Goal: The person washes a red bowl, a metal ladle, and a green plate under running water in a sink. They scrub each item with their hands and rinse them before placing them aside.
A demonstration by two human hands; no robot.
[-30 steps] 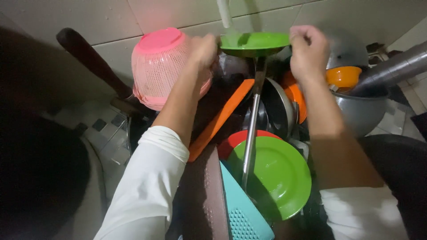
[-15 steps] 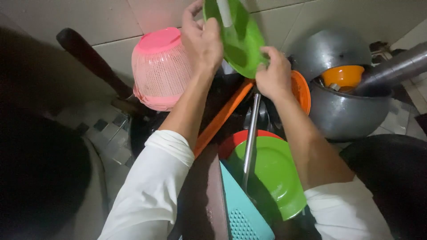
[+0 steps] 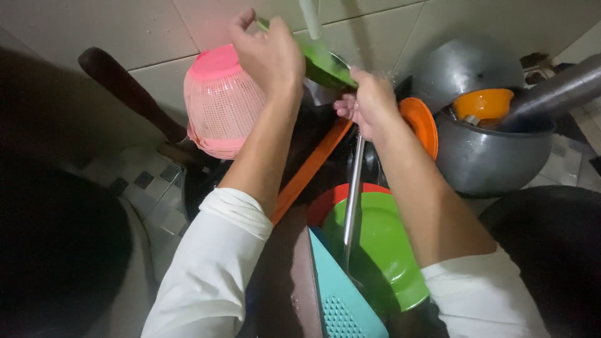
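two hands on one green plate (image 3: pixel 325 62), left grip (image 3: pixel 269 53) clamped on upper rim, right grip (image 3: pixel 369 103) closed at lower edge

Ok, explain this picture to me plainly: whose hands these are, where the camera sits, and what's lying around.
The camera sits on a person's head and looks down, so both hands are that person's own. The left hand grips the rim of a green plastic plate, tilted under a thin stream of water; the right hand touches its lower edge. Below lie another round green plate, a long metal handle, a pink plastic colander, a large grey metal pot with an orange bowl inside, and a teal perforated board.
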